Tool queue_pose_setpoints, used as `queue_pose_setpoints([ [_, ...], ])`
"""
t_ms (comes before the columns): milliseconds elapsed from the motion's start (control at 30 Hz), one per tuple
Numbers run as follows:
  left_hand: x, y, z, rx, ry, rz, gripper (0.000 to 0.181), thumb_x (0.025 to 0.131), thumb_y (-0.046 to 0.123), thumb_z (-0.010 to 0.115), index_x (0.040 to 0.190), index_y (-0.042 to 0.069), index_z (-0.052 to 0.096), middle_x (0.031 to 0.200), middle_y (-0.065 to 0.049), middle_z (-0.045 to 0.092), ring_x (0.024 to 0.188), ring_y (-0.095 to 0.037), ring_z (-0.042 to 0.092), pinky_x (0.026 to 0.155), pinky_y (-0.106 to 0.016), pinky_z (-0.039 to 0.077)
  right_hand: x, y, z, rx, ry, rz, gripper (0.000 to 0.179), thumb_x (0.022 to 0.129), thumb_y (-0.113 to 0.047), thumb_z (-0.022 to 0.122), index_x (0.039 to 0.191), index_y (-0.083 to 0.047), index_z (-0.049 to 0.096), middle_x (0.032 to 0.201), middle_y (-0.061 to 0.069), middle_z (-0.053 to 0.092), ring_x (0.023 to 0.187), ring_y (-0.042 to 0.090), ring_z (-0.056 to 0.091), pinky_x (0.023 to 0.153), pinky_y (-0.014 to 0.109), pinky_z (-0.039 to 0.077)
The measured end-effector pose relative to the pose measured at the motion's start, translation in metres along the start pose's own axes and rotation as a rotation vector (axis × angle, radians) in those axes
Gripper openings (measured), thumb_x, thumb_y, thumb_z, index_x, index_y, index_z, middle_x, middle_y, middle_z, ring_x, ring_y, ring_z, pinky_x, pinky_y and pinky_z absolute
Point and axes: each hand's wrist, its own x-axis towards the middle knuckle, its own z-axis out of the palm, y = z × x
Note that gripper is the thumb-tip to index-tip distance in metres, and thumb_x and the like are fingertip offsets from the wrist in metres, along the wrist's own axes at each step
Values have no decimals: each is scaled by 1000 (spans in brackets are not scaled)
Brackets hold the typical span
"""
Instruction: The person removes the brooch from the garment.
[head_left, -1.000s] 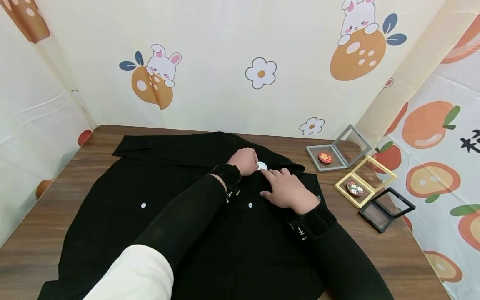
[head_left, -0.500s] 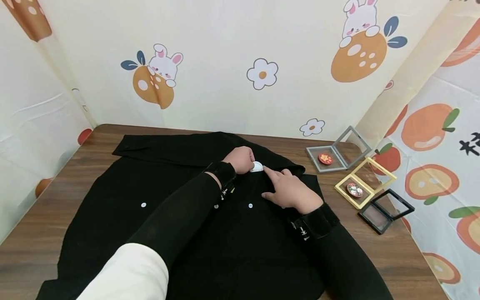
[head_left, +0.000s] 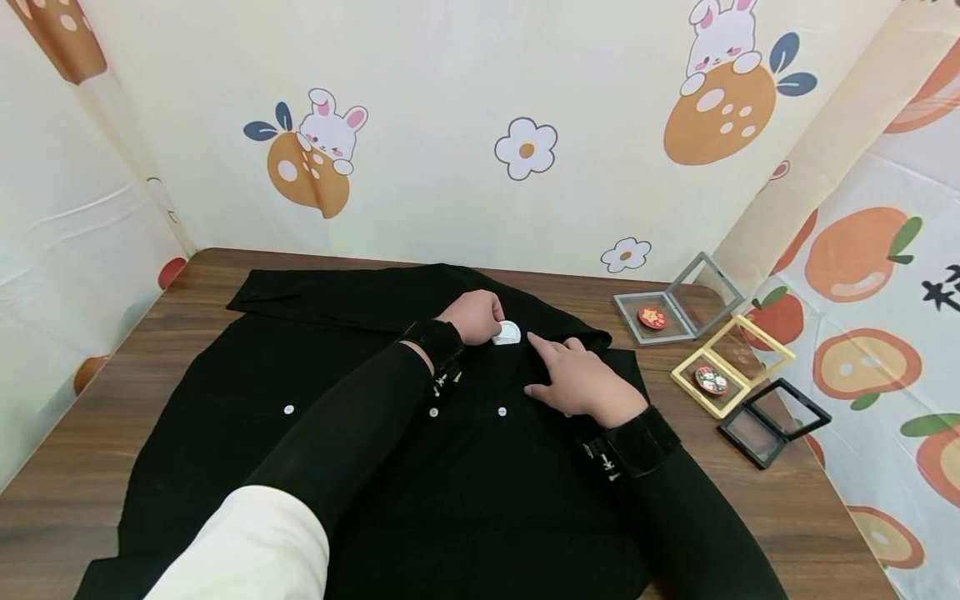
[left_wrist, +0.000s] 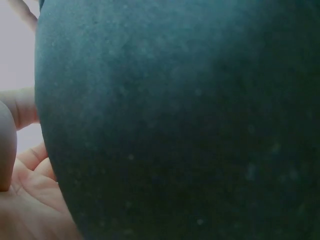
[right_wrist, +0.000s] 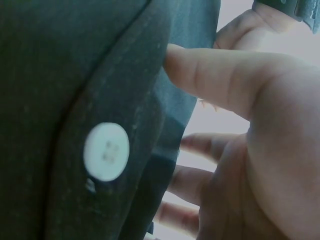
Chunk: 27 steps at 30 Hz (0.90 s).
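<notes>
A black buttoned shirt (head_left: 465, 500) lies spread on the wooden table. Near its collar sits a small white round-edged piece (head_left: 507, 333); what it is cannot be made out. The fingers of my left hand (head_left: 474, 317) are curled and pinch its left edge. My right hand (head_left: 585, 379) rests palm down on the shirt just to the right, index finger extended and thumb apart. A white button (right_wrist: 106, 151) shows near the right thumb in the right wrist view. Dark cloth fills most of the left wrist view, hiding the left fingertips.
At the right stand three open clear-lidded cases. The grey case (head_left: 637, 329) holds a red round badge (head_left: 652, 317), the yellow case (head_left: 678, 372) a patterned round badge (head_left: 710, 381). A black case (head_left: 763, 460) lies nearest. A patterned curtain (head_left: 427, 167) bounds the table behind.
My left hand has shifted slightly left, and more of the white piece shows between the hands. The right index fingertip now lies apart from it.
</notes>
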Motion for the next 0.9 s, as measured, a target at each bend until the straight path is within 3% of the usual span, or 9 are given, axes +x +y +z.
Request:
queue_pose_setpoints([
  [500, -11, -2, -13, -86, 42, 51, 3, 97, 10, 67, 98, 8, 66, 96, -5, 64, 82, -20, 60, 72, -31, 50, 3, 2, 3, -36, 36, 2, 88, 100, -44, 68, 165, -10, 20, 157, 19, 44, 143, 41, 37, 114, 55, 36],
  [733, -33, -7, -22, -299, 85, 95, 4, 96, 10, 65, 98, 7, 63, 86, -6, 69, 79, -23, 69, 67, -32, 53, 5, 5, 1, -9, 77, -22, 83, 100, -42, 68, 164, -8, 26, 155, 19, 47, 141, 41, 41, 114, 54, 37],
  [900, -51, -9, -25, -491, 129, 128, 3, 95, 6, 65, 96, 6, 62, 86, -8, 72, 83, -27, 72, 72, -38, 57, 5, 6, -3, 20, 142, -63, 74, 101, -41, 66, 160, -7, 36, 152, 18, 50, 139, 36, 47, 113, 52, 40],
])
